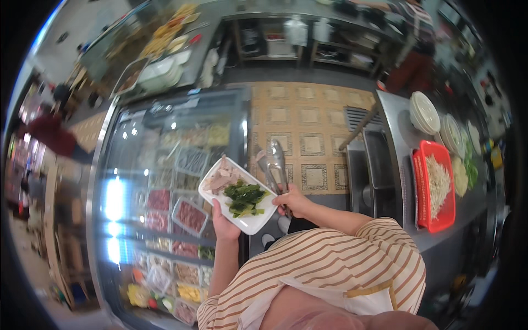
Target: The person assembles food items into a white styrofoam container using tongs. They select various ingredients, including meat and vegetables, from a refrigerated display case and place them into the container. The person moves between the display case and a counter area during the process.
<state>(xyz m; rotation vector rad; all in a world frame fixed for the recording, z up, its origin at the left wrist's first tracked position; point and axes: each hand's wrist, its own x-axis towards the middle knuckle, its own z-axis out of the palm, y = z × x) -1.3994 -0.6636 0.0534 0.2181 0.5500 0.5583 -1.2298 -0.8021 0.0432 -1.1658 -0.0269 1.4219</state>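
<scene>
My left hand (225, 221) grips a white rectangular tray (252, 223) from its near left side, thumb over the rim. Dark green leafy vegetables (243, 197) lie in the middle of the tray. Pale pinkish pieces, perhaps meat (223, 177), fill its far left corner. Closed around metal tongs (276, 168), my right hand (296, 202) also touches the tray's right corner. The tongs point away from me, beside the tray, and their tips look blurred. The tray is held over the right edge of a glass-topped display case (124, 148).
Inside the case are several food containers (190, 215). On the steel counter (393, 118) at right stand a red basket of pale sprouts (437, 187) and stacked white bowls (424, 113). Other people (412, 63) are at the far right and left. Tiled floor (313, 143) lies ahead.
</scene>
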